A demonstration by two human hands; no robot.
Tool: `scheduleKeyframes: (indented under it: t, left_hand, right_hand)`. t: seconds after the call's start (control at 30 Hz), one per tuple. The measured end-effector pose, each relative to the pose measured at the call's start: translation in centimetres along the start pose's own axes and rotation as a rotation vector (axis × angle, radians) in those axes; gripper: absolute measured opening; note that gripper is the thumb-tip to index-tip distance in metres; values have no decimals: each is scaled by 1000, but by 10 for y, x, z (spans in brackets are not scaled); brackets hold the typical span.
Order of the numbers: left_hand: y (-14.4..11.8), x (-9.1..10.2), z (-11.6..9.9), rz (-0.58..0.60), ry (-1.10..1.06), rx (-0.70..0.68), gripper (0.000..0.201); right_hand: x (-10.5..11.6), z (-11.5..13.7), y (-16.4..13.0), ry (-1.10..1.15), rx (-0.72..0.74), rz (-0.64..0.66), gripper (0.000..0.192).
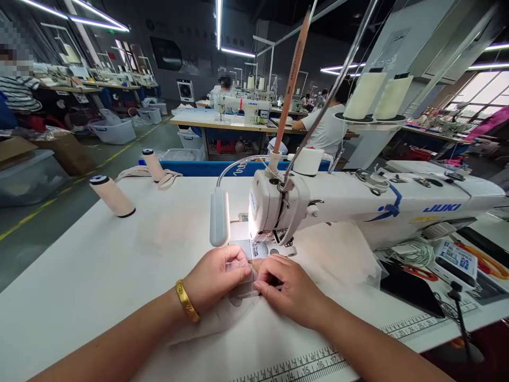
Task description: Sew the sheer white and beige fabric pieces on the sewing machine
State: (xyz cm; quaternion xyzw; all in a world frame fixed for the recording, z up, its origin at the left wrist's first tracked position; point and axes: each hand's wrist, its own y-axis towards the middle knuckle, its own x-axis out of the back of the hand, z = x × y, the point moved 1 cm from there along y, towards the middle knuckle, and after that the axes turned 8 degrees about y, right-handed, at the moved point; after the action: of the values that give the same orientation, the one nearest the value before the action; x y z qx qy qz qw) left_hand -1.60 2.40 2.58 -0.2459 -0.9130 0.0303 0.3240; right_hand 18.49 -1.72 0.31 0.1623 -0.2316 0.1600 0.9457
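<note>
Both hands pinch a small sheer fabric piece point(242, 289) flat on the white table point(99, 265): the left hand point(214, 278), with a gold bangle point(186, 301) at its wrist, has fingers curled over the left edge, and the right hand point(288, 289) presses fingertips on the right edge, seemingly to keep it taut and lined up. The piece lies just short of the needle area, at twelve o'clock from the hands, under the head of the one sewing machine point(358, 204). A lamp point(219, 216) hangs at eleven o'clock. Two thread spools point(112, 196) stand at ten o'clock; two cream cones point(377, 95) sit at one o'clock on the thread stand. Other workers sit beyond.
</note>
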Motion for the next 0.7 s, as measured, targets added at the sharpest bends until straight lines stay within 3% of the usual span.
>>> scheduleKeyframes:
  t: [0.13,0.33,0.7]
  left_hand:
    - [0,1,0,-1,31,3,24]
    - [0,-2,-3,52,-57,-19,26]
    - [-2,-8,-2,20,-73,-25,32]
  right_hand:
    - [0,2,0,98,-111,-35,13]
    - [1,2,-1,95,-133,-35,6]
    - [0,4,1,123,-118,-58,9]
